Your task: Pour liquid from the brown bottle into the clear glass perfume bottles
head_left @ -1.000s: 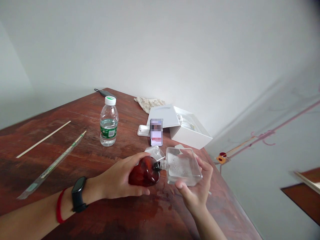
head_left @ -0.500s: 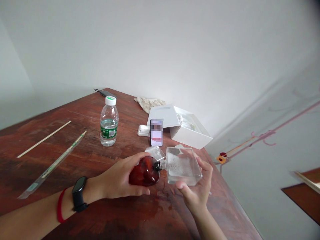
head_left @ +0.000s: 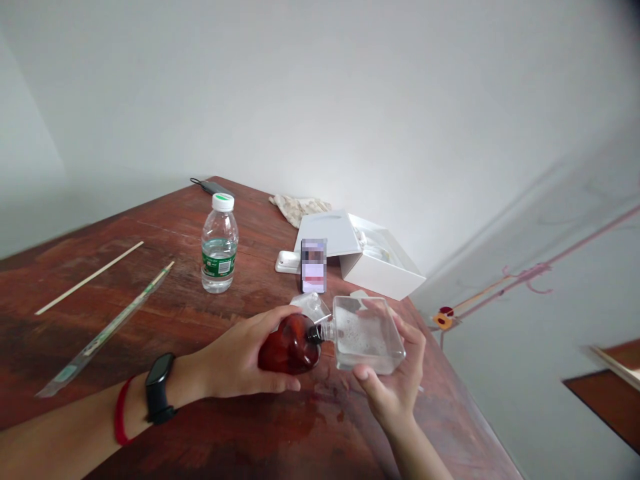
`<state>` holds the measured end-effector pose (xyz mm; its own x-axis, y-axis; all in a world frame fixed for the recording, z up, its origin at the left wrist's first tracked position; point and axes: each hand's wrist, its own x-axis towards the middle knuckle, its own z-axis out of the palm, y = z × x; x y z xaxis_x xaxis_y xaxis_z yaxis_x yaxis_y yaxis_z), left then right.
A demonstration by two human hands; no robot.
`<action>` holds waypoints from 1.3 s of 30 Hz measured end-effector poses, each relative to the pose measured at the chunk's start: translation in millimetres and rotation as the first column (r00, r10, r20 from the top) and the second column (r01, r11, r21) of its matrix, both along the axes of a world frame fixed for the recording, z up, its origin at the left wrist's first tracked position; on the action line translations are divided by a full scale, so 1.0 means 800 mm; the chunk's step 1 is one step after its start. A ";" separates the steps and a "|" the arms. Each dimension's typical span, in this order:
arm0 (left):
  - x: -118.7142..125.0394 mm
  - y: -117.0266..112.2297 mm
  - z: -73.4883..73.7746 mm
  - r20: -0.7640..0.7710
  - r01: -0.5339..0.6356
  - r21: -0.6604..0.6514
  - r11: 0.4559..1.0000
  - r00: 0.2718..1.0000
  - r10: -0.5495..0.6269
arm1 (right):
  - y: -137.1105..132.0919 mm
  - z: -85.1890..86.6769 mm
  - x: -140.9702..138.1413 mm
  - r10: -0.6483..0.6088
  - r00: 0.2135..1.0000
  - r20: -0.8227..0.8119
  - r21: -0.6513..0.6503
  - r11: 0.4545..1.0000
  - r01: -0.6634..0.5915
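My left hand (head_left: 240, 360) is wrapped round a dark amber bottle (head_left: 289, 345), held on its side just above the wooden table (head_left: 200, 427). Its black neck meets the neck of a clear square bottle (head_left: 367, 333), which my right hand (head_left: 395, 387) cradles from below with fingers curled up its sides. The clear bottle also lies sideways and holds a little frothy liquid. A black watch and a red band are on my left wrist.
Behind the hands stand a phone (head_left: 313, 265), a white open box (head_left: 370, 257) and a small white case (head_left: 287, 261). A water bottle (head_left: 219, 244) stands mid-table. A wrapped stick (head_left: 107, 330) and a bare stick (head_left: 90, 277) lie left. The table edge runs along the right.
Both hands and the two bottles stay almost still, neck to neck; the froth inside the clear bottle has shifted slightly.
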<state>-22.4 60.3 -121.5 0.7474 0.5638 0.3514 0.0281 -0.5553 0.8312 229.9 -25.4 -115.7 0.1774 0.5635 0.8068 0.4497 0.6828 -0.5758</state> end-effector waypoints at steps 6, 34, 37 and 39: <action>-0.001 0.001 -0.004 -0.001 -0.007 -0.010 1.000 1.000 0.007 | -0.001 0.003 -0.001 -0.014 0.999 0.034 0.004 1.000 0.014; 0.001 -0.004 0.005 0.006 -0.011 -0.054 0.998 1.000 0.012 | -0.001 0.001 0.005 -0.027 0.998 0.054 0.040 0.999 0.025; 0.001 -0.003 0.004 0.009 0.003 -0.055 0.999 1.000 -0.003 | -0.001 0.001 0.005 -0.038 0.997 0.062 0.037 0.999 0.036; 0.001 -0.003 0.004 0.011 0.005 -0.054 0.999 1.000 -0.004 | -0.001 0.002 0.006 -0.052 0.996 0.066 0.033 0.998 0.049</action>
<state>-21.6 58.2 -118.6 0.7459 0.5791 0.3290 0.0163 -0.5096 0.8602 234.4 -26.1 -114.5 0.1503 0.5292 0.8351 0.5208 0.6756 -0.5219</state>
